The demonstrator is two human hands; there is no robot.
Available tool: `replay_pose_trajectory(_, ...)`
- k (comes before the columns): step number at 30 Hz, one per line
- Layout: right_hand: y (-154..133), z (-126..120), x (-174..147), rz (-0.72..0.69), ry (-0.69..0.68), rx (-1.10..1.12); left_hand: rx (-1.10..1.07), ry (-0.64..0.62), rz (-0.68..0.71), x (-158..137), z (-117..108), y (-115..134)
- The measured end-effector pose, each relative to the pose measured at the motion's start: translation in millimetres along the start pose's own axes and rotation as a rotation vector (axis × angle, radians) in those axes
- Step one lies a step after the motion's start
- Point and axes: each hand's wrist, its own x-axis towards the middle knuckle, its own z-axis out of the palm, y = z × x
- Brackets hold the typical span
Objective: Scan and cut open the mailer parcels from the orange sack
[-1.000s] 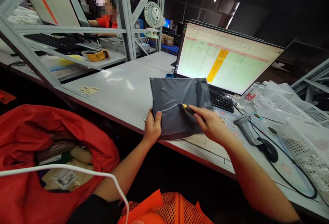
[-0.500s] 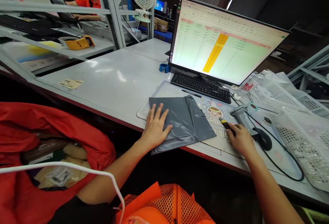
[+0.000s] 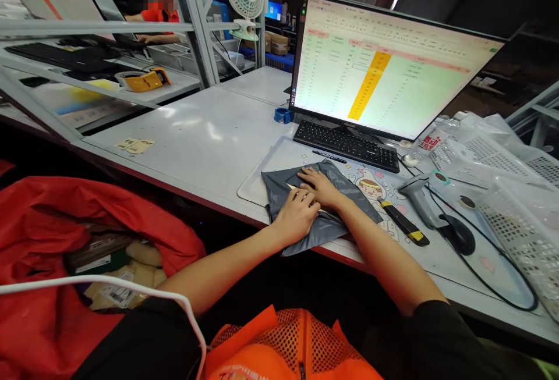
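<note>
A dark grey plastic mailer bag (image 3: 279,185) lies on the desk mat, its near edge hanging over the desk's front edge. A small pale tan bit (image 3: 292,187) shows at an opening in the grey plastic. My left hand (image 3: 297,215) is closed with curled fingers on the bag beside that opening; its fingertips are partly hidden. Against it, my right hand (image 3: 322,187) lies on the bag with fingers stretched out. A black and yellow utility knife (image 3: 404,223) rests on the mat to the right, touched by neither hand.
Behind the mat stand a keyboard (image 3: 345,144) and a monitor (image 3: 393,71). A barcode scanner (image 3: 421,194), a mouse (image 3: 458,234) and white perforated baskets (image 3: 515,223) are on the right. A red bag (image 3: 174,217) holding parcels is at lower left. A person (image 3: 161,13) sits beyond the frame.
My right hand has let go of the utility knife and moved left onto the bag. My left hand has shifted right and curled its fingers. A tan bit now shows.
</note>
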Motion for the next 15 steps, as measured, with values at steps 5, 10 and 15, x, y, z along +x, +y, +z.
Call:
replay_pose_trajectory(5,1.8,8.0,-3.4,0.033,-0.049,-0.127,-0.097,-0.092,0.151,-25.0,-14.9,-9.7)
replay_pose_trajectory(10,-0.7,7.1,-4.6,0.052,-0.059,-0.139,-0.084,0.011,0.156,-76.3,-28.3,22.5)
replay_pose_trajectory(15,-3.5,14.8,-6.1,0.047,-0.052,-0.149,-0.23,0.089,0.039,-129.7,-25.0,58.7)
